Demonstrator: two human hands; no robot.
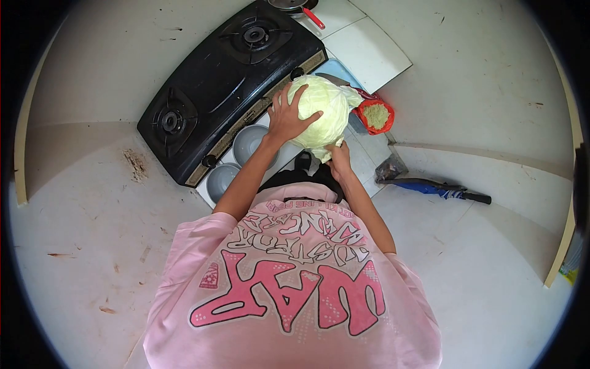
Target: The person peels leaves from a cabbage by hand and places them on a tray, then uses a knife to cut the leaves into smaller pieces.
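Observation:
A large pale green cabbage (322, 117) is held in front of my body, beside the front edge of the stove. My left hand (287, 118) lies spread over its left side, gripping it with the fingers and thumb apart. At the cabbage's lower right edge, my right hand (340, 161) has its fingers closed on an outer leaf. Behind the cabbage shows part of a dark knife blade (332, 79), resting by a light blue tray (345, 71) that is mostly hidden.
A black two-burner stove (212, 86) stands at the left. Two grey bowls, a nearer bowl (221, 182) and a farther bowl (253, 146), sit beside it. Right of the cabbage is a red bag (382, 128) with pale shredded contents. A blue folded umbrella (424, 186) lies farther right.

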